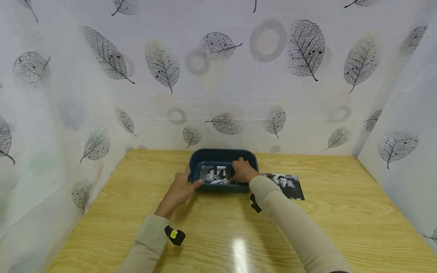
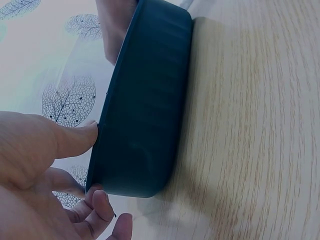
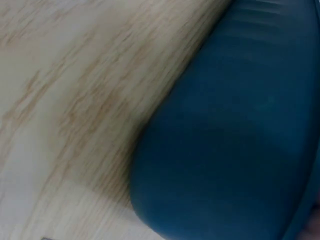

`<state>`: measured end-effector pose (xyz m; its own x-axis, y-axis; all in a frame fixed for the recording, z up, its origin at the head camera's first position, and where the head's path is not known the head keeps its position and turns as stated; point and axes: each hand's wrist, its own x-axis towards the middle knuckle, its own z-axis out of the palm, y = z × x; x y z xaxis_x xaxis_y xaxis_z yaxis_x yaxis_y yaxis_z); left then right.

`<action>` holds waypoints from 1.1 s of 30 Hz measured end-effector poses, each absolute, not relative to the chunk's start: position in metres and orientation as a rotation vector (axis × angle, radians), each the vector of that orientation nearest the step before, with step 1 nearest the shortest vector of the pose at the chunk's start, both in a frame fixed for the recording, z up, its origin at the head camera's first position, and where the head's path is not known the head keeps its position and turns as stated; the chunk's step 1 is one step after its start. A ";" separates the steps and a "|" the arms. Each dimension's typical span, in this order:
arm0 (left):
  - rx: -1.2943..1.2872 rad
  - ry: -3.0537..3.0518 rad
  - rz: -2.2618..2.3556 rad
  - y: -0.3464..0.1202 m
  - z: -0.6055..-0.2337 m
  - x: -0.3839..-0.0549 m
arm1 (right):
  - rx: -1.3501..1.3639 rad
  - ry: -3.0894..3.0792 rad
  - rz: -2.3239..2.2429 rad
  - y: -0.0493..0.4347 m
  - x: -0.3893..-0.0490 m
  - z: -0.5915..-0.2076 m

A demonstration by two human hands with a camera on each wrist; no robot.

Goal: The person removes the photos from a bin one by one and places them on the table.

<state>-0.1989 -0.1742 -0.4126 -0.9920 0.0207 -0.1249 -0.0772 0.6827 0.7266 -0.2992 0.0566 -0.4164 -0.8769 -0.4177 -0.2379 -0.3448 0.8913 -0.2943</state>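
A dark blue-green plastic basin (image 1: 223,188) rests on the wooden table. My left hand (image 1: 181,186) grips its left rim; in the left wrist view the thumb (image 2: 75,140) lies over the rim with fingers beneath it. A black-and-white photo (image 1: 212,174) is inside the basin. Reaching over the right side, my right hand (image 1: 244,171) holds that photo by its right end, with the thumb at the lower edge; its other fingertips are partly hidden. Another black-and-white photo (image 1: 288,186) lies on the table right of the basin, partly covered by the right sleeve.
The wooden table (image 1: 334,212) extends on both sides of the basin. White sheets with a leaf print (image 1: 225,76) hang behind it and at both sides. Each wrist carries a small black device (image 1: 175,236). The right wrist view shows mostly the basin's outer wall (image 3: 215,145).
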 end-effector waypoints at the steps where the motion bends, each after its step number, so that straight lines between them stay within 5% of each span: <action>1: -0.048 2.764 1.208 -0.174 -0.412 -0.199 | -0.563 2.766 -0.353 0.056 -0.299 -0.417; 33: -0.079 2.749 1.213 -0.173 -0.414 -0.198 | -0.420 2.902 -0.881 0.063 -0.303 -0.412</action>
<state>-0.1979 -0.1726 -0.4139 -0.9894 0.0072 -0.1453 -0.1025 0.6746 0.7311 -0.3028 0.0630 -0.4118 -0.9592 -0.2826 0.0036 -0.2369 0.7972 -0.5553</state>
